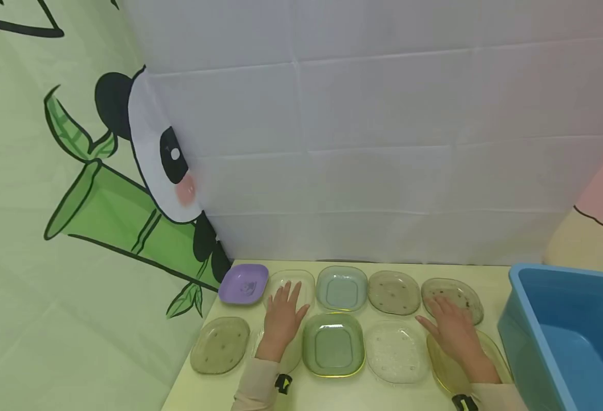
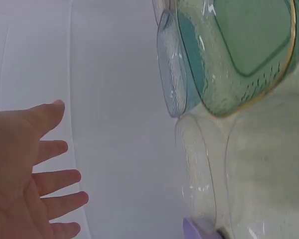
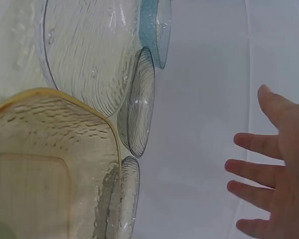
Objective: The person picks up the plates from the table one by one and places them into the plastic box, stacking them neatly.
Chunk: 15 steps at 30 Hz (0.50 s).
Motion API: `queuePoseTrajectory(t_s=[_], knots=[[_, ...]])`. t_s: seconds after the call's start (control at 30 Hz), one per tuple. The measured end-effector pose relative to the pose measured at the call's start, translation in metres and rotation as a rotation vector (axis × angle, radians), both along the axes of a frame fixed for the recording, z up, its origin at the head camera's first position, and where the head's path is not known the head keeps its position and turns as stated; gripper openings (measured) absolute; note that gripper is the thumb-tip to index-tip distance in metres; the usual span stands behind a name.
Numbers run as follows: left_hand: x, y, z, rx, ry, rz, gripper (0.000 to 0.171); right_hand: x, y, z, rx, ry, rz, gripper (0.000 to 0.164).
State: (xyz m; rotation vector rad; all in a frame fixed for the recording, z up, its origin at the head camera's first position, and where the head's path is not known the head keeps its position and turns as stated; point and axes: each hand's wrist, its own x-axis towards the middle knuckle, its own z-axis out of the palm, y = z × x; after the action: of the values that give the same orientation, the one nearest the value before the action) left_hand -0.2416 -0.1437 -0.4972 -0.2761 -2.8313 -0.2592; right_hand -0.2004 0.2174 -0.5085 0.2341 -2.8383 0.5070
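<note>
My left hand [image 1: 282, 321] is held with fingers spread above a clear plate [image 1: 306, 281] in the back row. Its wrist covers part of another clear plate [image 1: 294, 351] in front. My right hand [image 1: 454, 334], fingers also straight and spread, is over an amber plate [image 1: 493, 358] and partly hides a greyish plate [image 1: 462, 290] behind. Both wrist views show the palms apart from the dishes, holding nothing. Between the hands lie a green plate [image 1: 334, 344] with a gold rim, a clear textured plate [image 1: 396, 351], a pale blue plate [image 1: 342, 287] and a brownish plate [image 1: 394, 293].
A purple plate [image 1: 243, 284] and an olive plate [image 1: 220, 345] lie at the left end of the pale table [image 1: 198, 394]. At the right stands a deep blue tub [image 1: 537, 331]. A white cloth wall [image 1: 373, 142] rises behind the table; a panda-printed cloth [image 1: 24, 297] hangs left.
</note>
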Motion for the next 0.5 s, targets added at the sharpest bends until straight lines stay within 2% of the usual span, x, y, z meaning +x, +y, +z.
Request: queuePoseTrajectory(t_s=[0.1,0.23,0.37,0.5], knots=[[0.000,-0.014,0.004,0.013,0.065,0.016,0.054,-0.003,-0.003,-0.002,-0.007,0.084,-0.004,0.043],[0.004,-0.037,0.010,0.090,0.087,0.064,0.049,-0.006,-0.006,0.001,-0.055,0.162,-0.036,0.027],[0.010,-0.066,0.014,0.098,0.084,0.113,0.033,-0.003,-0.003,0.004,-0.105,0.117,-0.078,0.022],[0.017,-0.101,0.019,0.083,0.016,0.158,0.014,0.003,0.000,-0.001,-0.113,0.111,-0.117,0.020]])
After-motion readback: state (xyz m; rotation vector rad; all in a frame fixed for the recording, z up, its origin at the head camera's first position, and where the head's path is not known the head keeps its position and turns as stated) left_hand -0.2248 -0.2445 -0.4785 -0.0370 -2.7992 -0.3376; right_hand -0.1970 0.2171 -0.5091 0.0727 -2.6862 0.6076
